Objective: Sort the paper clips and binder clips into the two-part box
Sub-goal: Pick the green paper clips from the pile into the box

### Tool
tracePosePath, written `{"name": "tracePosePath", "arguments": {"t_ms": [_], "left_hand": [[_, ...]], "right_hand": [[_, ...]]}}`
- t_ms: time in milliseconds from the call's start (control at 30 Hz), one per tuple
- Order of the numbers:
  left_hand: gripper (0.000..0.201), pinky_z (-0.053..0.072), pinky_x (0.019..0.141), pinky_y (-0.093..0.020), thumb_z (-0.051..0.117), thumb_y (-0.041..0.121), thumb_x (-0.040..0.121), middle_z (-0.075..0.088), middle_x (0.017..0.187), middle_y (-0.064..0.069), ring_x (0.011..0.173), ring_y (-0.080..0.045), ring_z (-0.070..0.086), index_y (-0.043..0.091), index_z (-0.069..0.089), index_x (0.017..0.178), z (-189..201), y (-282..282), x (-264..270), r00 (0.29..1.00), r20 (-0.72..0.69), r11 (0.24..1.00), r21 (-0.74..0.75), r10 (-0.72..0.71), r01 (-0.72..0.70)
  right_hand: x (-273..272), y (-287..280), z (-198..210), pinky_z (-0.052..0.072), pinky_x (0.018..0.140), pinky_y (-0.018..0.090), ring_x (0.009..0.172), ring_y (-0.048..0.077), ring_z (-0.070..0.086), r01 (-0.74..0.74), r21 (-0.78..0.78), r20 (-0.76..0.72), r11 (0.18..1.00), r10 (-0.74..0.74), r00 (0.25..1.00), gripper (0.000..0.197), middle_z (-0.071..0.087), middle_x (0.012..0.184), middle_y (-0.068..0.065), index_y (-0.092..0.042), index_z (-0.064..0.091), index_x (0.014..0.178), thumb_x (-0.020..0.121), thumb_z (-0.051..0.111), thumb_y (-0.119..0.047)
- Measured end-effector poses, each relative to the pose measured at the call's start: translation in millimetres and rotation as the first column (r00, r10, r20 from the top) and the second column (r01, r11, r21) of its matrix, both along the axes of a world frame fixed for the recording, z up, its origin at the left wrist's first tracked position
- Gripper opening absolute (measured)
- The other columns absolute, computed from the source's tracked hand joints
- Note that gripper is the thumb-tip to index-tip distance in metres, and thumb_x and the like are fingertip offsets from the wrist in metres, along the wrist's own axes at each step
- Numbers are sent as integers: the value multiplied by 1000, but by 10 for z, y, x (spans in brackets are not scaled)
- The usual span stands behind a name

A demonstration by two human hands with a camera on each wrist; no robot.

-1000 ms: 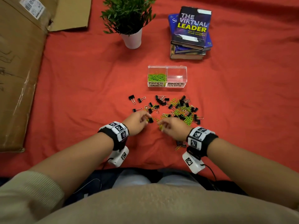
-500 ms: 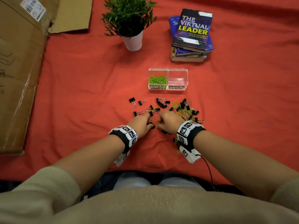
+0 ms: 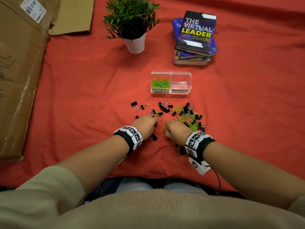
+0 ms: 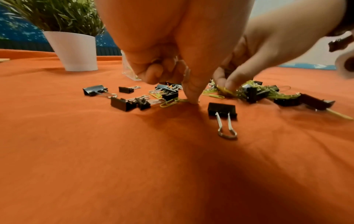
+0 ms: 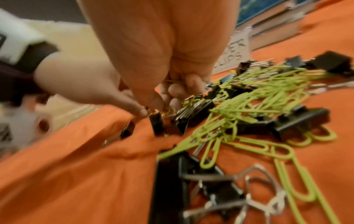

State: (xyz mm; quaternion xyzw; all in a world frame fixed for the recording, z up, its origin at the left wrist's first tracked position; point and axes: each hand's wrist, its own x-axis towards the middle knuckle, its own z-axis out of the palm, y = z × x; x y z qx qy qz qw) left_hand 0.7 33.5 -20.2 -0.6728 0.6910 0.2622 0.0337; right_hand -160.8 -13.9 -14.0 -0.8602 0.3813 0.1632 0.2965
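Note:
A clear two-part box (image 3: 171,72) stands beyond the pile, with green paper clips (image 3: 160,83) in its left part and nothing in its right part. Black binder clips (image 3: 186,106) and loose green paper clips (image 3: 188,119) lie mixed on the red cloth. At the pile's near left edge, my left hand (image 3: 154,124) has its fingers curled, and a fingertip (image 4: 192,98) pins a green paper clip (image 4: 170,103) to the cloth. My right hand (image 3: 165,128) is close beside it and holds green paper clips (image 5: 172,81) in its curled fingers. A single binder clip (image 4: 222,110) lies just in front of the left hand.
A potted plant (image 3: 132,22) in a white pot stands at the back, with a stack of books (image 3: 194,38) to its right. Flattened cardboard (image 3: 19,71) covers the left side. More clips (image 3: 180,149) lie under my right wrist.
Both hands have stayed at the pile's near edge. They closed in on each other half a second ago, and the right hand has since drawn back slightly.

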Motion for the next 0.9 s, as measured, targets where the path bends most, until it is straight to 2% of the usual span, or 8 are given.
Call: {"name": "tracePosePath", "arguments": {"t_ms": [167,300,367,467,567,667,800,900], "left_hand": [[16,50,81,-42,51,18,93,62,109,-11,102,-31,58,9,56,105,-42,-23,18,997,69,999,30,-38,36],[15,46,82,-41,45,17,94,61,101,-14,94,-31,56,5,54,97,-14,-31,40,998,-67,1000,16,-16,17],[11,45,79,-42,43,14,94,58,92,-12,83,-27,53,8,51,90,43,-48,48,969,-210,991,6,129,-130],[11,42,60,-31,43,14,94,56,78,-2,64,-18,48,13,51,86,163,-133,120,816,-380,896,95,436,-434],[18,30,45,-24,43,10,93,56,67,2,49,-12,40,16,53,80,198,-205,239,616,-509,786,239,602,-570],[26,29,47,-23,37,1,91,53,64,1,52,-13,38,17,57,86,203,-212,321,433,-565,685,368,702,-629],[33,25,44,-19,30,1,89,42,58,1,48,-12,32,14,60,81,223,-177,329,410,-549,672,455,729,-585],[28,29,47,-23,38,14,93,45,60,1,51,-14,37,18,50,68,145,-139,273,547,-494,733,378,676,-565]], "right_hand": [[-306,-278,110,45,50,23,59,13,53,351,241,101,905,-383,918,14,63,75,3,-7,59,83,89,52,-17],[-451,-489,203,52,53,26,58,19,59,533,640,119,553,-757,643,25,68,73,13,-8,51,64,88,54,-2],[-455,-529,244,51,48,24,55,21,59,521,743,105,420,-842,529,30,65,72,20,-8,45,60,85,54,6],[-399,-529,275,48,46,23,55,21,55,475,797,117,372,-868,483,27,62,71,21,-5,47,61,81,54,12],[-312,-501,287,48,48,22,55,19,54,415,853,98,316,-879,467,15,62,71,17,2,61,90,84,51,12],[-212,-461,261,45,49,22,57,16,53,422,844,81,333,-855,512,30,59,70,11,3,63,105,87,40,10],[-74,-395,217,40,48,27,53,17,49,517,783,5,346,-835,551,20,52,67,9,-3,58,80,89,40,-5],[-7,-378,121,41,53,26,52,16,47,530,424,84,734,-615,784,24,51,64,2,-13,50,71,89,54,-28]]}}
